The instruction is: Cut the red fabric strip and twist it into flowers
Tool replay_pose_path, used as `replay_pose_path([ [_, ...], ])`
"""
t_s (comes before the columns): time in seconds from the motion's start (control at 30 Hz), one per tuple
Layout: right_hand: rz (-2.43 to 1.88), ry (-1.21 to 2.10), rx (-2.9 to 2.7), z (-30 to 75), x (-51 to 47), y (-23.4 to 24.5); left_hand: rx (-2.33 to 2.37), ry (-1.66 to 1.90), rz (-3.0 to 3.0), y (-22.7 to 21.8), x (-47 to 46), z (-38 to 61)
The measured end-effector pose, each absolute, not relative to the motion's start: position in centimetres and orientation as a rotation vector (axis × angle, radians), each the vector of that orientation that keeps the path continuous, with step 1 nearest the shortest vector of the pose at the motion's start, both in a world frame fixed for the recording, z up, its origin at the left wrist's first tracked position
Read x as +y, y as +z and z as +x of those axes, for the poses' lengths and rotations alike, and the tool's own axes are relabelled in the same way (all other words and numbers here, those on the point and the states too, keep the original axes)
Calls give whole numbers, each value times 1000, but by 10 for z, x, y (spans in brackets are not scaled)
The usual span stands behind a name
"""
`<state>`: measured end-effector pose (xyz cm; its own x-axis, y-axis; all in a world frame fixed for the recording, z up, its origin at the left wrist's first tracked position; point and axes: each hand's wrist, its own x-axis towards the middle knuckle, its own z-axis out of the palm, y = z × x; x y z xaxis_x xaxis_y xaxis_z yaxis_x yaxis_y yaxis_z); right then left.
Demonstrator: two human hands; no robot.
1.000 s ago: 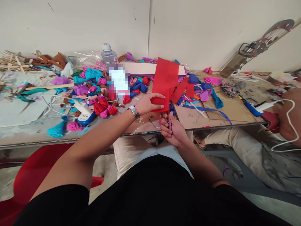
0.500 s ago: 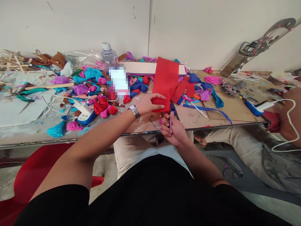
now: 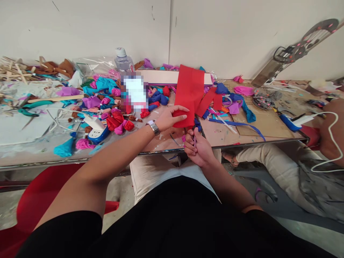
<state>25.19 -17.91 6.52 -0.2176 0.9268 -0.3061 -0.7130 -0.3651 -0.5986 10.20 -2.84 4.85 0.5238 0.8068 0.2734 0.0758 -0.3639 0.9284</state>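
A wide red strip of crepe paper or cloth [image 3: 189, 86] stretches from the back of the table toward me. My left hand [image 3: 172, 117], with a metal watch at the wrist, holds its near end, thumb and forefinger lying over the red surface and the other fingers hidden. Just below that end, at the table's front edge, my right hand [image 3: 197, 145] is closed around a slim tool that looks like scissors [image 3: 195, 140]. Its tips are hidden near the red material. Smaller red pieces [image 3: 209, 101] lie just to the right.
Colourful crumpled pieces [image 3: 104, 86] pile up left of centre, near a clear bottle [image 3: 124, 62] and a blurred bright phone [image 3: 135, 93]. Blue-and-white power sockets [image 3: 99, 133] sit at the front left. A blue strip [image 3: 239, 124] lies right. Another person's arm [image 3: 333, 122] shows far right.
My left thumb and forefinger have shifted slightly on the red strip. My right hand keeps nearly the same place and grip.
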Motion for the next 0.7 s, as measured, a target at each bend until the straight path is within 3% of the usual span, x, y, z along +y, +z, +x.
replay_pose_path([
  [0.7,-692,1834,-399,260,-178,62,707,927,1756,40,-20,102],
])
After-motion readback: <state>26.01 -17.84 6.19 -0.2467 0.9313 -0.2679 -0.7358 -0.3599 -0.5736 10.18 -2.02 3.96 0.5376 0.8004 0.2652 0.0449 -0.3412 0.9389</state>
